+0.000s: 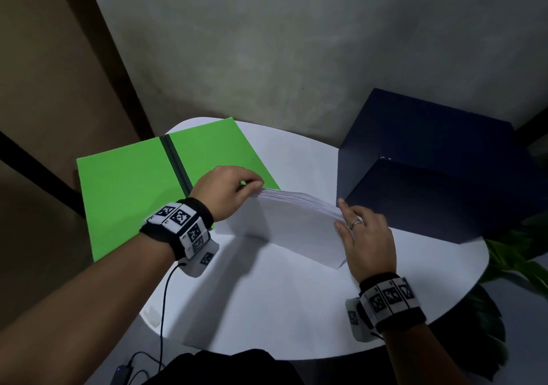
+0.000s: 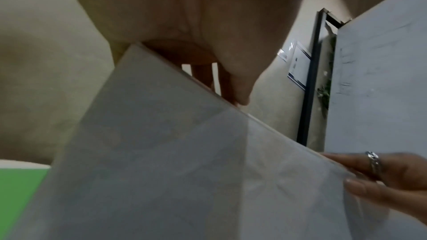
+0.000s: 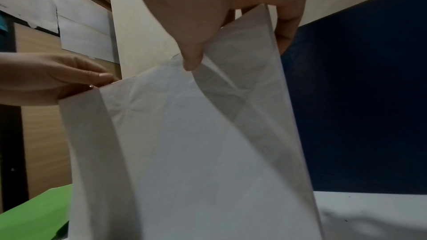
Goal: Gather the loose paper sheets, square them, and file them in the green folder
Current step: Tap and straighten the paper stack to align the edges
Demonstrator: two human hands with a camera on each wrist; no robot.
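A stack of white paper sheets (image 1: pixel 292 224) stands on its lower edge on the round white table (image 1: pixel 267 301), tilted toward me. My left hand (image 1: pixel 228 190) pinches the stack's upper left corner, thumb in front and fingers behind, as the left wrist view shows on the paper sheets (image 2: pixel 184 161). My right hand (image 1: pixel 364 236), with a ring, holds the right edge between thumb and fingers, the thumb lying on the front of the paper sheets (image 3: pixel 184 152). The green folder (image 1: pixel 133 192) lies spread flat at the table's left, its dark spine in the middle, partly overhanging the edge.
A large dark blue box (image 1: pixel 430 165) stands at the table's right rear, close behind my right hand. Green plant leaves (image 1: pixel 516 254) reach up beyond the right rim. A black cable (image 1: pixel 163 301) hangs from my left wristband to a small device on the floor.
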